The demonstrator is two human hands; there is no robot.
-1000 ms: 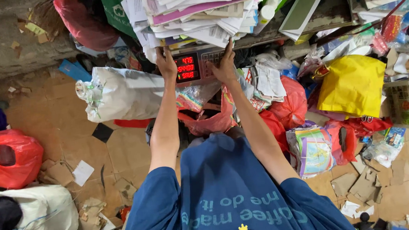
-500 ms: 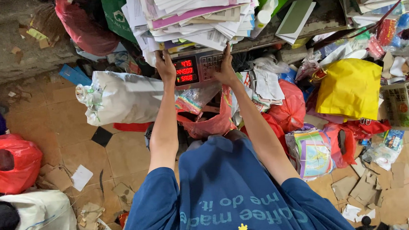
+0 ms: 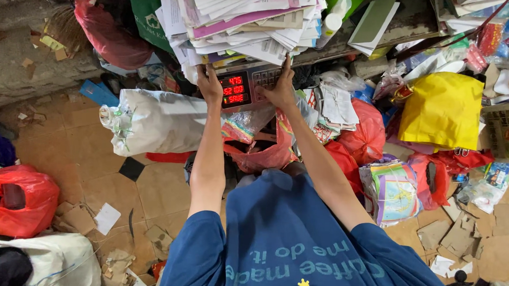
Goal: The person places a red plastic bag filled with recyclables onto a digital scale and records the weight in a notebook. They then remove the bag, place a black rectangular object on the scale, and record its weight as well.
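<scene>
far left, a red plastic bag [image 3: 19,202] slumped on the tiled floor [image 3: 154,191] beside a white sack [image 3: 56,268], both dropped clear of the working spot, with torn cardboard scraps [image 3: 117,260] scattered between. further in, a long white bundle [image 3: 158,126] lying on its side just beside the scale, near enough to be within reach. at the middle, a digital weighing scale [image 3: 247,87] with a red-lit display, loaded with a tall, ragged stack of paper [image 3: 244,19] that overhangs the platform on every side; placed there, judging by the lit display, to be weighed. left hand [image 3: 209,82] up at the left edge of the display, fingers curled against the underside of the overhanging sheets, seemingly to steady the stack; cannot tell whether anything is actually pinched. right hand [image 3: 281,88] spread loosely over the keypad side of the scale, index finger stretched up to the paper edge, nothing gripped. both arms reaching straight out from a blue shirt [image 3: 291,237]. below the scale, a pink-red bag [image 3: 266,154] hanging open. to the right, more red bags [image 3: 361,128], a bundle of colourful printed booklets [image 3: 394,191] standing on end, then a yellow bag [image 3: 442,111] propped against the heap, and flattened cardboard pieces [image 3: 455,237] on the floor at far right
</scene>
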